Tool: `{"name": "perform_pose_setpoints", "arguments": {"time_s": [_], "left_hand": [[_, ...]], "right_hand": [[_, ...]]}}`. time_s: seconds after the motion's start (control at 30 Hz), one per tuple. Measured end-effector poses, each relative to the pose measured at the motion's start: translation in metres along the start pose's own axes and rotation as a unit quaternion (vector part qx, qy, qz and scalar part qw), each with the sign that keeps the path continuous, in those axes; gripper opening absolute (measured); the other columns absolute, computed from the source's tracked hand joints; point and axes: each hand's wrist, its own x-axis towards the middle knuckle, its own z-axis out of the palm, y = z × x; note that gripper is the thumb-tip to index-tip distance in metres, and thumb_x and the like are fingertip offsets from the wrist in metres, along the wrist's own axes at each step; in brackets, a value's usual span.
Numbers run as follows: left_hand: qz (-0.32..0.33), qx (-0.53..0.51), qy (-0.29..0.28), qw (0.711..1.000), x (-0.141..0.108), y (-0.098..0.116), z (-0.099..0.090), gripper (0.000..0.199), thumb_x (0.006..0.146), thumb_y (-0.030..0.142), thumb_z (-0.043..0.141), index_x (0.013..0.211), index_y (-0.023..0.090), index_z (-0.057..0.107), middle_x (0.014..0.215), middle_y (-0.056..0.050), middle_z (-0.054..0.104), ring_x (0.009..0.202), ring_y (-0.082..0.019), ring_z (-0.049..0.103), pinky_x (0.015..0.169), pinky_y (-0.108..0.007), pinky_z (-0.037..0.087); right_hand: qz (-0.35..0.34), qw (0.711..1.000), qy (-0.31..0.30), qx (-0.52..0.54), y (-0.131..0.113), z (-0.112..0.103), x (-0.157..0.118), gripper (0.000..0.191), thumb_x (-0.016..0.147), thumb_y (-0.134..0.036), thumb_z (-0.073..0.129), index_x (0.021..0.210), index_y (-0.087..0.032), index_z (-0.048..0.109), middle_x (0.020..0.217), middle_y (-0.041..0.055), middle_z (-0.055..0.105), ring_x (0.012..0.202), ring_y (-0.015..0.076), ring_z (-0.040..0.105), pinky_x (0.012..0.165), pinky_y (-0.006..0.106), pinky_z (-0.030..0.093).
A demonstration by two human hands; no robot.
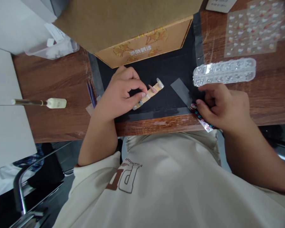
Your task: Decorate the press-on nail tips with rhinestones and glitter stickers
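Note:
My left hand (123, 93) is over the black mat, its thumb and index finger pinched together at a narrow tan strip (154, 91). Several false nails stand along this strip, among them a pinkish pointed one (152, 88) and a clear one at the far end. Part of the strip is hidden under my fingers. At the mat's right side is my right hand (225, 104), its thumb and index finger apart with nothing visible between them. Its thumb touches or hovers over a shiny sticker strip (205, 124) with colourful flower shapes; which one I cannot tell.
A clear compartment box of small gems (224, 72) lies just beyond my right hand. A transparent strip (180, 90) rests on the black mat (142, 71). The large orange carton (147, 41) blocks the back. Leftward are tweezers (91, 94), a polish bottle (56, 103) and a plastic tray (52, 52).

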Motion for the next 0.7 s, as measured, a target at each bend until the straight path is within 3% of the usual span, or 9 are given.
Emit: {"name": "perform_pose_setpoints", "arguments": {"time_s": [0.7], "left_hand": [[0.016, -0.026, 0.038, 0.999, 0.0011, -0.0006, -0.0012, 0.011, 0.085, 0.025, 0.062, 0.085, 0.023, 0.072, 0.089, -0.005, 0.058, 0.090, -0.022, 0.058, 0.087, -0.045, 0.047]], "right_hand": [[0.024, 0.999, -0.018, 0.010, 0.0024, 0.0002, -0.0022, 0.032, 0.083, -0.033, 0.054, 0.112, -0.021, 0.059, 0.060, -0.0066, 0.060, 0.051, 0.0150, 0.057, 0.051, 0.025, 0.033]]}}
